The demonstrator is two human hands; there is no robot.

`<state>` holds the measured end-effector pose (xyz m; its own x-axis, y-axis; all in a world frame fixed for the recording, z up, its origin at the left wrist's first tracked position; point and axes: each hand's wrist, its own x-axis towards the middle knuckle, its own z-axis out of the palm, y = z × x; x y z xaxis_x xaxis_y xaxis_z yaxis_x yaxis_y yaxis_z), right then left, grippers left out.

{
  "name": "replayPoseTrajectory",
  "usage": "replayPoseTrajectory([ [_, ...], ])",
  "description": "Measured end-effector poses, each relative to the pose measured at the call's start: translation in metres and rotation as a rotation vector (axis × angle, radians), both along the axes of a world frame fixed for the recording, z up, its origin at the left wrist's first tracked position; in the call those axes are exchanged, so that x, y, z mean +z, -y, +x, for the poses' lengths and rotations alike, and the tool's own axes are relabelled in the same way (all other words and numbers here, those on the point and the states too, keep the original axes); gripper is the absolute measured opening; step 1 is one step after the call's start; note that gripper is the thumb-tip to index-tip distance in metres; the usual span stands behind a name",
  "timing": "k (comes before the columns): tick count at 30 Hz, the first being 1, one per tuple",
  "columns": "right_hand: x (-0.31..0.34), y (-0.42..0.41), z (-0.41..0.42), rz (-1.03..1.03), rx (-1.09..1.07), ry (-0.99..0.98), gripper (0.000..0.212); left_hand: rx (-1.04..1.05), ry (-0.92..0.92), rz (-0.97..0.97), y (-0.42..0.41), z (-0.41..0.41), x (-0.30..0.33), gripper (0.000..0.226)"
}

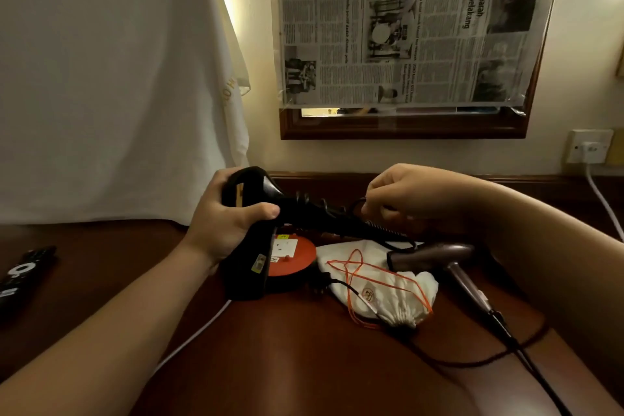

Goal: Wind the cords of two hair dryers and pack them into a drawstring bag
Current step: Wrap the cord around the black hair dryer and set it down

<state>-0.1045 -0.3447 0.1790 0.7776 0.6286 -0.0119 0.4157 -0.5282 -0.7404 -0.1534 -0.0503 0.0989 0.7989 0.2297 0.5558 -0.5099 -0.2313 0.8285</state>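
Note:
My left hand [223,223] grips a black hair dryer [250,246] by its body, held above the wooden desk. Its black cord [324,209] is looped around the dryer's handle, and my right hand [405,196] pinches that cord just to the right. A second, brown hair dryer [435,255] lies on the desk at the right, its dark cord [526,358] trailing toward the near edge. Between them lies a white drawstring bag [388,287] with orange strings, flat on the desk.
An orange and black extension reel [290,267] sits behind the black dryer, with a white cable running off it. A remote control [20,273] lies at the far left. A wall socket [589,147] with a white plug is at the right. A white cloth hangs at the left.

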Motion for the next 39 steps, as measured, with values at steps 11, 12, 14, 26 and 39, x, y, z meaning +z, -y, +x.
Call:
replayPoseTrajectory([
  [11, -0.053, -0.015, -0.009, -0.051, 0.215, -0.35, 0.028, -0.025, 0.041, -0.16, -0.004, 0.002, 0.003, 0.082],
  [12, -0.058, -0.016, -0.007, -0.063, 0.232, -0.336, 0.027, -0.041, 0.02, -0.143, 0.0, -0.003, 0.004, 0.08],
  [14, -0.065, -0.016, -0.003, -0.074, 0.25, -0.258, 0.021, -0.095, -0.036, -0.117, 0.006, -0.011, 0.003, 0.073],
  [26, -0.028, -0.013, 0.007, -0.191, 0.108, 0.167, 0.033, -0.153, -0.065, 0.113, -0.002, -0.015, -0.001, 0.071],
  [39, -0.02, -0.024, -0.035, 0.027, 0.131, -0.127, 0.026, 0.125, 0.149, -0.208, -0.005, 0.001, -0.002, 0.089],
])
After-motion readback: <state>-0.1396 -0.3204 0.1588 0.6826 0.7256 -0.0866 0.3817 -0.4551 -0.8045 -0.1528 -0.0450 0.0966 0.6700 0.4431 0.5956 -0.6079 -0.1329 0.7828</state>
